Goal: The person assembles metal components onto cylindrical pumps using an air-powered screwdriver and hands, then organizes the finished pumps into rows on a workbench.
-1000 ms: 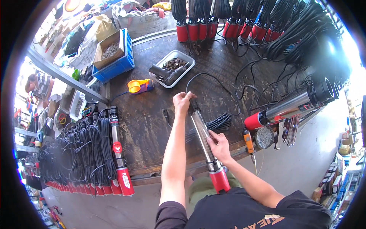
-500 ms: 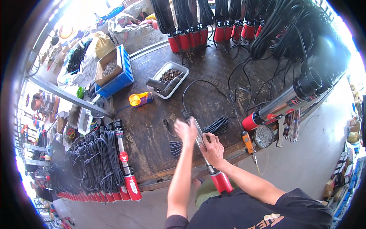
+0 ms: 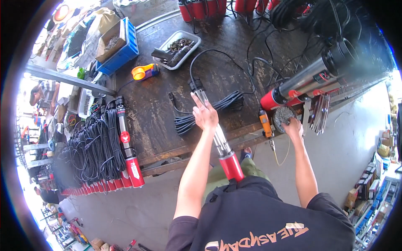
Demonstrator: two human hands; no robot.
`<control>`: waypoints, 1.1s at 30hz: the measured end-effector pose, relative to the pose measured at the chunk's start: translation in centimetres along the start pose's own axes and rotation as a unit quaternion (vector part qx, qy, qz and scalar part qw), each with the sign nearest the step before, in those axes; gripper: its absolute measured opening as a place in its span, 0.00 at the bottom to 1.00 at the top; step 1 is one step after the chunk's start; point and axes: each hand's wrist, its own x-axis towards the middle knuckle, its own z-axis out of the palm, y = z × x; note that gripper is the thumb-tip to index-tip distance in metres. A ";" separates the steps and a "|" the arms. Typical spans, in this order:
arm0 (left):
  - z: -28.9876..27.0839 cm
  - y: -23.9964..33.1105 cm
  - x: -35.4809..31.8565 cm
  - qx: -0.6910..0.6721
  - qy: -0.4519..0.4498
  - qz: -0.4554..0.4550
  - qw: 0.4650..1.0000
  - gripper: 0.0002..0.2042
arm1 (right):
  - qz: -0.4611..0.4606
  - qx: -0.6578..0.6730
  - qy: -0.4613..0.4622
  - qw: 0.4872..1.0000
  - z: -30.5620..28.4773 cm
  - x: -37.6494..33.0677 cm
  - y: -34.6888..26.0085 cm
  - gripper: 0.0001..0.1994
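Note:
A slim submersible pump (image 3: 220, 141) with a silvery, rod-lined body and red end lies across the table edge, its red end against my shirt. My left hand (image 3: 205, 116) lies over its upper body, fingers stretched toward the black cap (image 3: 196, 84); the thumb is hidden. From that cap a black cable (image 3: 217, 51) loops to a tied coil (image 3: 228, 101) beside the pump. My right hand (image 3: 294, 128) reaches into a round tub of small metal pieces (image 3: 283, 113), fingers drawn together; what they pinch, if anything, is hidden. An orange power driver (image 3: 265, 124) hangs beside the tub.
Finished-looking pumps (image 3: 310, 81) lean at the right, near hanging metal strips (image 3: 320, 115). More pumps with coiled cables (image 3: 98, 146) line the left edge. A white tray of small parts (image 3: 179, 48), an orange-and-purple tool (image 3: 144, 72) and a blue crate (image 3: 119, 46) stand farther back.
My right hand has left the pump's body and moved right into the round tub. My left hand stays at the pump's upper part. The whole view has shifted, with the table now higher in it.

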 end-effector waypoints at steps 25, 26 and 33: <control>0.0 -0.3 0.0 -0.056 0.052 0.003 0.997 0.34 | -0.111 0.175 0.002 0.978 -2.5 1.0 -1.7 0.10; 0.0 -0.4 0.3 -0.057 0.047 -0.003 0.997 0.34 | -0.105 0.231 -0.014 0.967 -3.0 0.7 -3.7 0.11; 0.6 -0.6 0.3 -0.043 0.071 0.012 0.997 0.34 | -0.329 0.371 -0.068 0.866 -5.7 0.0 -26.6 0.09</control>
